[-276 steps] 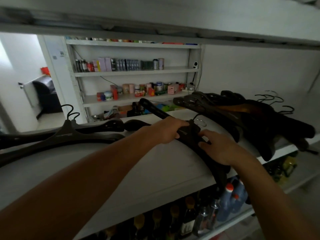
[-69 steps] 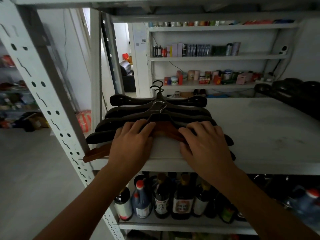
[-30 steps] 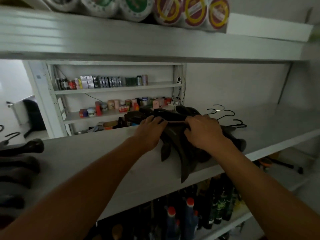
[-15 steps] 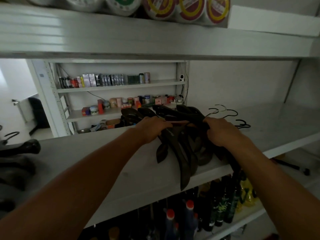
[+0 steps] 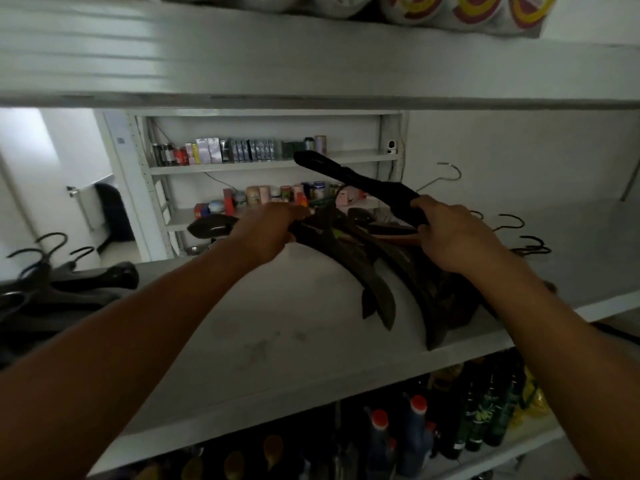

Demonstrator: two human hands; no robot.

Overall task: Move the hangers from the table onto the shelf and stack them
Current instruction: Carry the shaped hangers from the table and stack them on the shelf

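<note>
A loose pile of dark hangers [image 5: 408, 271] lies on the white shelf [image 5: 263, 341], right of centre, their ends fanned toward the front edge. My right hand [image 5: 450, 233] grips one black hanger [image 5: 353, 178] and holds it tilted up above the pile, its silver hook [image 5: 446, 171] pointing right. My left hand [image 5: 273, 230] is closed on the left arm of another dark hanger [image 5: 211, 226] in the pile. A second, tidier stack of dark hangers [image 5: 65, 285] rests at the shelf's far left.
An upper shelf [image 5: 311, 64] with round packs hangs close overhead. Bottles [image 5: 412, 441] fill the shelf below. Behind stands another rack [image 5: 263, 161] with small boxes and jars. Black hooks [image 5: 530, 244] stick out at the pile's right.
My right hand has lifted one black hanger up out of the pile. My left hand has shifted slightly left along the pile. The view has dropped a little.
</note>
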